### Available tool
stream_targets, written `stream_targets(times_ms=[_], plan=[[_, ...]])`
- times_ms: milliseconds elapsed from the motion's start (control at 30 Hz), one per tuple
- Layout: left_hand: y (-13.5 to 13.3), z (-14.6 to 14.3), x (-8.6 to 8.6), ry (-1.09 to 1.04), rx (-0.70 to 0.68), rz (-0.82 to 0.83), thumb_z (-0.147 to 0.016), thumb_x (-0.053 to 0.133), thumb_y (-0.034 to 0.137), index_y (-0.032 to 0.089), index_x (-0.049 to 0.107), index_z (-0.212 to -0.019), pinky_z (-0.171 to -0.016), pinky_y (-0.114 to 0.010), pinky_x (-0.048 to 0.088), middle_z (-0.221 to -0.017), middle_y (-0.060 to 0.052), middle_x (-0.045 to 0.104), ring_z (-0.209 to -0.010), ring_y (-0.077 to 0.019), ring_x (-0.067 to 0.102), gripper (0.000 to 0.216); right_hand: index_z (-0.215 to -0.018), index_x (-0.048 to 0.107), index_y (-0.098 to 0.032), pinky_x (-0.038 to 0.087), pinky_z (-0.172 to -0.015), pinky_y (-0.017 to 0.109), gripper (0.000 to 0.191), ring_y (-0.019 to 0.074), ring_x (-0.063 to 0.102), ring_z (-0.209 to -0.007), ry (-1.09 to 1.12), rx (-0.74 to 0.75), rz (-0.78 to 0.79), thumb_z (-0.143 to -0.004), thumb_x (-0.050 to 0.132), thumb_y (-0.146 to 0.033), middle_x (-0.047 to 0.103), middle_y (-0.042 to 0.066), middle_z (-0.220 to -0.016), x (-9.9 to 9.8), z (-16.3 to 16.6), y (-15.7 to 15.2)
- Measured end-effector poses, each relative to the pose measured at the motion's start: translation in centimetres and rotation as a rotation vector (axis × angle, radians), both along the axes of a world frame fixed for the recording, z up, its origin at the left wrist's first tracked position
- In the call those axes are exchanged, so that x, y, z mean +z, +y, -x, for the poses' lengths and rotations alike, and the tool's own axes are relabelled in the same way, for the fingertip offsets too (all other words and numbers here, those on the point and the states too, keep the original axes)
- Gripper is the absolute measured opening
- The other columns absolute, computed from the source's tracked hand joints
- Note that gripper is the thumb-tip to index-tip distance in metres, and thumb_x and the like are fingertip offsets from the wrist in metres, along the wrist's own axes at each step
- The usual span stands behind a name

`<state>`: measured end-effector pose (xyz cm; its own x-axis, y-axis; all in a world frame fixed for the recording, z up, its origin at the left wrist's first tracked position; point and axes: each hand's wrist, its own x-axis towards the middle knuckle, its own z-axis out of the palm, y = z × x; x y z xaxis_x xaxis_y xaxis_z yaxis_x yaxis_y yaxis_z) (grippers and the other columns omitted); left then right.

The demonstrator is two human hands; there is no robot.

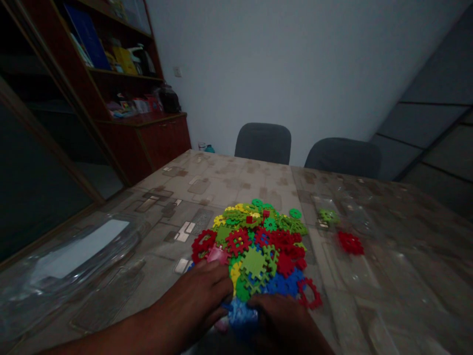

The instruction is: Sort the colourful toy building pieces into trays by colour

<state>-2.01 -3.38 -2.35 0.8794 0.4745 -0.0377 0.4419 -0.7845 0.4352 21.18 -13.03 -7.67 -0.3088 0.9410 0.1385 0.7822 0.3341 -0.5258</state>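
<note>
A heap of toothed plastic building pieces (254,261) in red, green, yellow and blue lies on the table just beyond my hands. My left hand (205,291) is at the heap's near left side, fingers curled toward a blurred blue plastic piece (242,313). Opposite it, my right hand (283,315) has its fingers bent around the right side of this blue piece. Its exact shape is blurred, and my fingertips are partly hidden. A pink piece (218,255) sits just past my left knuckles. A red ring-shaped piece (309,293) lies to the right of the heap.
Clear plastic packaging with a white sheet (83,246) lies at the left. On the right, a red piece (351,243) and a green piece (328,215) rest among clear plastic. Two grey chairs (263,143) stand behind the patterned table (210,172).
</note>
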Motion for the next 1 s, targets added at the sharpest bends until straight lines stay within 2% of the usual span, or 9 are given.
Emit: stream_targets(times_ms=[100,200,400,467,567,667,767,867,1000], plan=[[0.1,0.2,-0.5,-0.063,-0.064,0.095,-0.094,0.067,0.025,0.022,0.058,-0.089,-0.079,-0.031,0.044,-0.096,0.0,0.071,-0.087,-0.0209,0.063,0.01,-0.118,0.068,-0.028,0.045,-0.073,0.031,0.058,0.0256,0.07,-0.085,-0.118,0.004,0.005,-0.065,0.09,-0.024,0.08,0.002,-0.098,-1.0,0.6,-0.2],[0.2,0.4,-1.2,-0.112,-0.092,0.146,-0.099,0.064,0.035,0.022,0.058,-0.084,-0.078,-0.03,0.042,-0.089,0.001,0.071,-0.083,-0.0193,0.064,0.021,-0.111,0.069,-0.03,0.041,-0.074,0.031,0.054,0.0256,0.069,-0.086,-0.163,-0.041,0.005,-0.062,0.094,-0.027,0.079,0.0,-0.096,-0.6,0.8,-0.3],[0.0,0.3,-2.2,-0.121,-0.041,0.037,-0.1,0.059,0.051,0.025,0.063,-0.109,-0.082,-0.035,0.041,-0.105,-0.003,0.072,-0.092,-0.0242,0.063,0.027,-0.092,0.065,-0.025,0.037,-0.071,0.028,0.043,0.0203,0.066,-0.084,-0.118,-0.107,-0.069,-0.061,0.094,-0.02,0.074,-0.004,-0.091,0.8,0.9,-0.5],[-0.2,0.1,-2.0,-0.08,-0.045,0.03,-0.098,0.062,0.05,0.025,0.063,-0.111,-0.083,-0.035,0.042,-0.106,-0.003,0.071,-0.093,-0.025,0.063,0.027,-0.087,0.062,-0.024,0.037,-0.07,0.028,0.038,0.019,0.065,-0.081,-0.112,-0.096,-0.09,-0.063,0.091,-0.017,0.072,-0.003,-0.088,1.2,0.6,-0.4],[-0.6,-0.2,-1.7,-0.008,-0.017,0.021,-0.09,0.074,0.039,0.026,0.063,-0.115,-0.084,-0.038,0.043,-0.11,-0.004,0.07,-0.097,-0.0272,0.062,0.03,-0.082,0.057,-0.023,0.036,-0.067,0.028,0.029,0.0178,0.062,-0.076,-0.137,-0.103,-0.115,-0.071,0.082,-0.013,0.07,-0.002,-0.085,1.8,0.0,-0.2],[-0.9,-0.4,-1.7,0.047,0.022,-0.004,-0.085,0.078,0.031,0.027,0.063,-0.117,-0.082,-0.039,0.044,-0.11,-0.004,0.069,-0.097,-0.0289,0.062,0.035,-0.084,0.058,-0.023,0.037,-0.065,0.028,0.026,0.0186,0.062,-0.076,-0.172,-0.141,-0.123,-0.071,0.076,-0.009,0.069,-0.001,-0.086,2.1,-0.4,-0.1],[-1.0,-0.2,-2.4,0.057,0.015,-0.017,-0.086,0.076,0.031,0.028,0.062,-0.12,-0.083,-0.041,0.045,-0.112,-0.005,0.069,-0.098,-0.0294,0.062,0.036,-0.093,0.061,-0.024,0.039,-0.069,0.031,0.03,0.0224,0.064,-0.082,-0.174,-0.184,-0.156,-0.07,0.08,-0.019,0.07,0.001,-0.092,1.7,-0.4,-0.2],[-0.9,0.2,-3.6,-0.04,0.017,-0.059,-0.086,0.077,0.03,0.03,0.058,-0.127,-0.086,-0.042,0.046,-0.113,-0.004,0.068,-0.098,-0.0285,0.062,0.045,-0.098,0.061,-0.024,0.041,-0.069,0.033,0.038,0.0254,0.064,-0.083,-0.196,-0.211,-0.214,-0.069,0.084,-0.034,0.07,0.003,-0.093,0.8,0.0,-0.3],[-1.0,0.3,-4.3,-0.117,0.015,-0.065,-0.086,0.075,0.029,0.031,0.056,-0.127,-0.088,-0.042,0.046,-0.114,-0.003,0.067,-0.099,-0.0275,0.062,0.045,-0.093,0.06,-0.023,0.04,-0.067,0.032,0.035,0.0236,0.062,-0.079,-0.25,-0.21,-0.264,-0.071,0.083,-0.036,0.068,0.002,-0.089,0.0,0.5,-0.3]])
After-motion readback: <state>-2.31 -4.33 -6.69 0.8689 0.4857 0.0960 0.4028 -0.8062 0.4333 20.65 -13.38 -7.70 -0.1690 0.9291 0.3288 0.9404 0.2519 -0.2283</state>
